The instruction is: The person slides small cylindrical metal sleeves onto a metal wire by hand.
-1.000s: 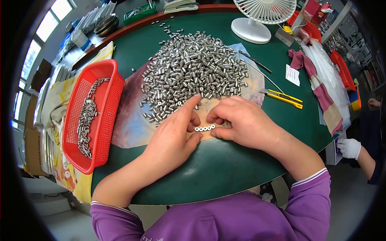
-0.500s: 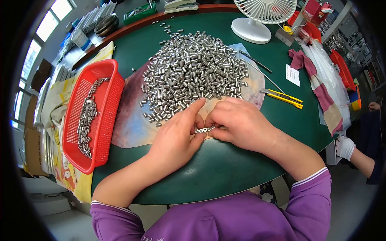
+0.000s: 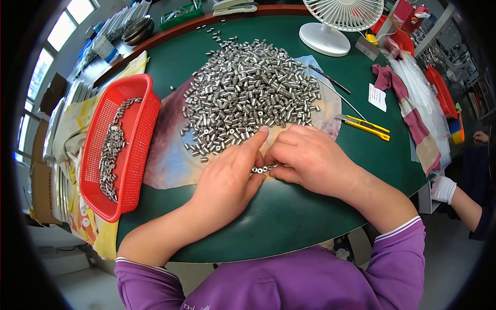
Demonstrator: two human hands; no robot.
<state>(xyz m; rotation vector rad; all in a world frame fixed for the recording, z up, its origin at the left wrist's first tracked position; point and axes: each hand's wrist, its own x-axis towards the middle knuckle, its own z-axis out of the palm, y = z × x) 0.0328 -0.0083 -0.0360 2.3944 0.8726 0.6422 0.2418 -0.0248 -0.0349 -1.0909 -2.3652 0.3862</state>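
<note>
A short row of small metal cylinders [image 3: 262, 169], their holed ends facing up toward me, is held between my two hands at the near side of a big heap. My left hand [image 3: 230, 173] is closed, thumb and fingers pinching the row's left end. At the other end, my right hand [image 3: 305, 157] grips it with bent fingers and thumb. The heap of loose metal cylinders [image 3: 253, 88] lies just beyond on a multicoloured cloth [image 3: 168, 160]. Parts of the row are hidden by my fingers.
To the left, a red plastic basket [image 3: 135, 175] holds more cylinders. A yellow utility knife [image 3: 366, 127], a drill bit [image 3: 330, 80] and a thin rod [image 3: 343, 99] lie right of the heap. A white fan [image 3: 325, 39] stands behind. A co-worker's gloved hand [image 3: 443, 189] shows at the right.
My hands stay almost in place around the row of cylinders, with only a slight shift of the fingers. The whole view has drifted very slightly.
</note>
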